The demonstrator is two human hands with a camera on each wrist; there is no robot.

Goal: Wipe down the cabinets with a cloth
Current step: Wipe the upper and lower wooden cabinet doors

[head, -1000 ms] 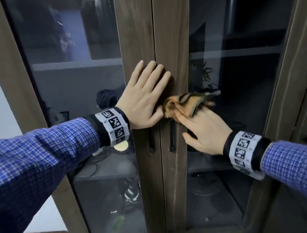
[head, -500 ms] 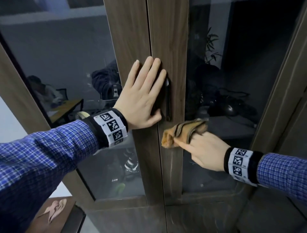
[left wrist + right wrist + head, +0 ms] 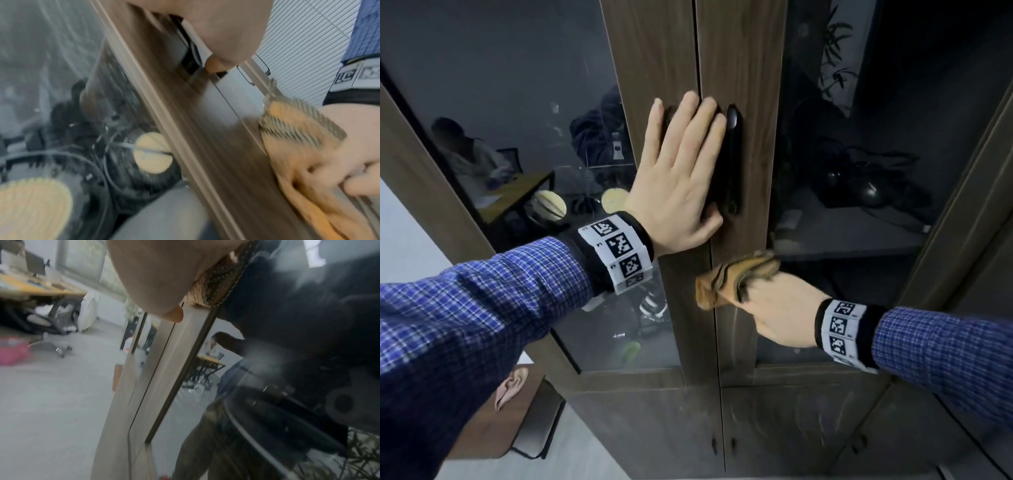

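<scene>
A dark wood cabinet (image 3: 743, 51) has two glass doors meeting at a middle seam. My left hand (image 3: 681, 161) lies flat with straight fingers on the left door's stile, covering its handle. The black handle (image 3: 734, 161) of the right door stands just right of those fingers. Below that handle my right hand (image 3: 774, 305) grips an orange cloth (image 3: 736, 277) with dark stripes and presses it on the right door's stile. The left wrist view shows the cloth (image 3: 298, 146) bunched in the right hand's fingers (image 3: 362, 183). The right wrist view shows the cloth (image 3: 218, 280) against the wood.
Glass panes (image 3: 517, 102) flank the stiles, with cables and dark objects (image 3: 866, 192) on a shelf behind. Lower wooden doors (image 3: 654, 428) with small handles sit underneath. A brown seat (image 3: 517, 411) stands at lower left. Another cabinet (image 3: 979, 205) adjoins on the right.
My right hand has slid the cloth down the right door's stile, from beside the handle's top to below the handle. The left hand has stayed flat on the left door.
</scene>
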